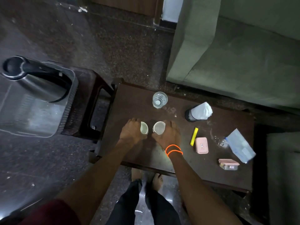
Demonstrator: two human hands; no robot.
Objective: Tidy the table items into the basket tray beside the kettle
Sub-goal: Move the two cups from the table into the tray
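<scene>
Dark stone flooring surrounds a green sofa [235, 54] and a low brown table [146, 156]; off to the left, a grey basket tray [40, 114] sits on a stool with a steel kettle [32, 78] standing in it. Both hands appear to be picking up cups, an early step, with a glass [159, 99], pouch [240, 145] and small boxes [201, 145] left. Left hand [131, 131] curls round one white cup [144, 127]; right hand [168, 135] wraps the other cup [159, 127]. Next, probably lift and carry both leftward into the tray.
</scene>
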